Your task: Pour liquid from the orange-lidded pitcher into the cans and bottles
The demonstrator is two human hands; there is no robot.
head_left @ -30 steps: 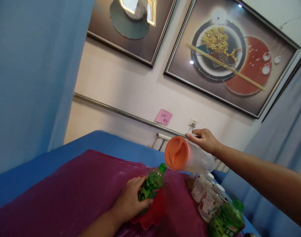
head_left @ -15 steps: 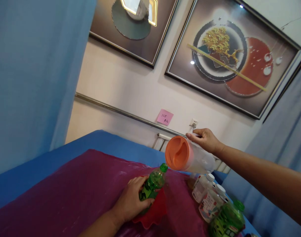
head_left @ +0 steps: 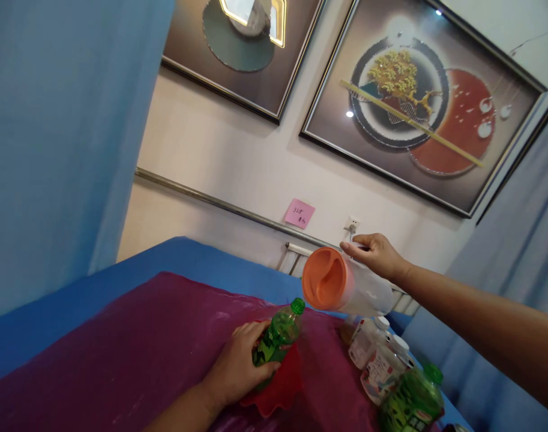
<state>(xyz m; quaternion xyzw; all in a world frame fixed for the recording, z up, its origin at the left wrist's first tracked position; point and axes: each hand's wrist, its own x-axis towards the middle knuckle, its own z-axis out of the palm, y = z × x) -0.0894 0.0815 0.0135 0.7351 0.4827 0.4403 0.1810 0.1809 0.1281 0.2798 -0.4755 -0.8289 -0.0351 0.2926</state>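
My left hand (head_left: 242,366) is wrapped round a green plastic bottle (head_left: 280,333) with a green cap. The bottle leans over a red wavy-edged dish (head_left: 276,390) on the purple sheet. My right hand (head_left: 375,255) grips the handle of a clear pitcher (head_left: 368,294) with an orange lid (head_left: 324,279). It holds the pitcher tilted on its side, lid toward the left, just above and to the right of the green cap. Whether any liquid leaves the pitcher I cannot tell.
At the right stand two white-capped bottles (head_left: 377,375) and another green bottle (head_left: 413,399). The purple sheet (head_left: 134,342) lies over a blue surface (head_left: 197,255). Blue curtains (head_left: 66,132) hang at both sides. A metal rail (head_left: 219,204) runs along the wall below framed pictures.
Almost nothing differs. The pitcher has shifted very slightly right, and my left hand keeps its hold on the bottle.
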